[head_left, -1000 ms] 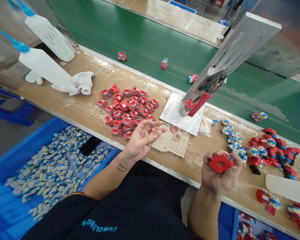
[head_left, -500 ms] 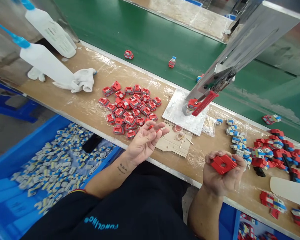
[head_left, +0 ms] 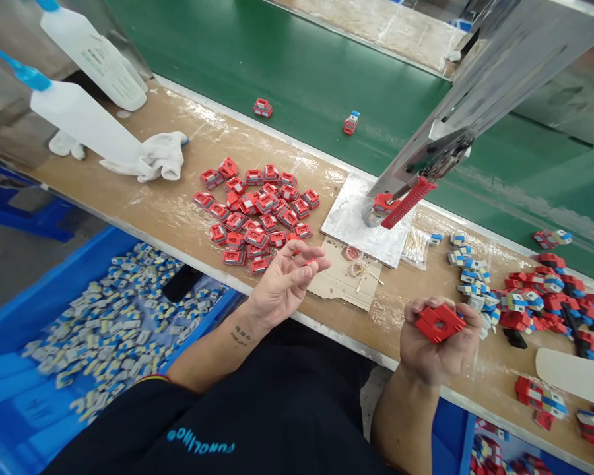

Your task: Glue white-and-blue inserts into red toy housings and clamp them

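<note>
1. Brown table [head_left: 143,204] runs beside a green belt [head_left: 301,72]; red blocks [head_left: 264,208] lie heaped just beyond your left hand [head_left: 281,285], so a careless sweep could scatter them.
2. Your right hand [head_left: 438,356] grips a red part [head_left: 440,323] near the table's front edge; a loosened hold could drop it.
3. Your left fingers curl narrow; I cannot tell whether the red speck [head_left: 311,262] between them is held or behind; if held, it could slip.
</note>
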Tool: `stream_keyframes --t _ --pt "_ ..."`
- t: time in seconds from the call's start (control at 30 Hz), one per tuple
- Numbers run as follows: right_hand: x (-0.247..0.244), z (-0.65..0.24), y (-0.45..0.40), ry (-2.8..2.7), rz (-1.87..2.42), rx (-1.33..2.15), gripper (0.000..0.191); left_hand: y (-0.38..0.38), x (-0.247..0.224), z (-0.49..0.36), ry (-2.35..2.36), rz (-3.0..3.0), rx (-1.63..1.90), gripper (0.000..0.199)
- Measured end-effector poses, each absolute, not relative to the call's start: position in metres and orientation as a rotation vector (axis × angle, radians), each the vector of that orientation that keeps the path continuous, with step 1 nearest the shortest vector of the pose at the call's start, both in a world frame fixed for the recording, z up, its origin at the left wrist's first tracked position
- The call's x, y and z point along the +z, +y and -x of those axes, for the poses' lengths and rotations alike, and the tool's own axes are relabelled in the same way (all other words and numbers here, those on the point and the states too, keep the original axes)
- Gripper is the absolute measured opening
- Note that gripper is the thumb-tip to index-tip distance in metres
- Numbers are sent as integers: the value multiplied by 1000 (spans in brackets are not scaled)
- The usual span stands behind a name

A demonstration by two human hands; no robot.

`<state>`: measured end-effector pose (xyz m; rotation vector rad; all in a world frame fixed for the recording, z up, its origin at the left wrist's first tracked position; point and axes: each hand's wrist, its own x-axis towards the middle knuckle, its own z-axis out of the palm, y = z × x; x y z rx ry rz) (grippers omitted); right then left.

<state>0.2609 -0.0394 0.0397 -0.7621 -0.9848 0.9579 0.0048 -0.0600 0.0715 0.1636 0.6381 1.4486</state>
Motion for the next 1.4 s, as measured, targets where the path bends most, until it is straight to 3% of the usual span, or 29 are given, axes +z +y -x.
stream_keyframes --t 0.13,0.37,0.53,0.67,0.83,0.97,1.07,1.2,1.4 --pt "41 -256 -44 -1028 771 947 19 -64 57 -1 775 -290 1448 53" --pt "37 -235 -66 -1356 806 948 20 -81 44 -4 952 -525 1294 40" --pt "34 -221 -65 -1692 719 873 34 -84 29 -12 916 -627 1282 47" --pt "36 -206 -57 -1898 682 686 48 -82 26 -22 743 -632 1234 65" --pt "34 -216 -37 -2027 750 400 38 -79 26 -28 685 -414 1179 53" --pt "24 -250 -8 -1906 1181 333 42 -69 23 -20 642 -228 1226 54" --pt "16 -259 9 -2030 1344 386 31 -61 22 -17 664 -202 1232 53" --pt "19 -249 14 -2104 1255 425 14 -56 24 -20 654 -173 1173 52" --pt "30 -237 12 -2262 1151 363 12 -58 22 -20 526 -162 1131 52"
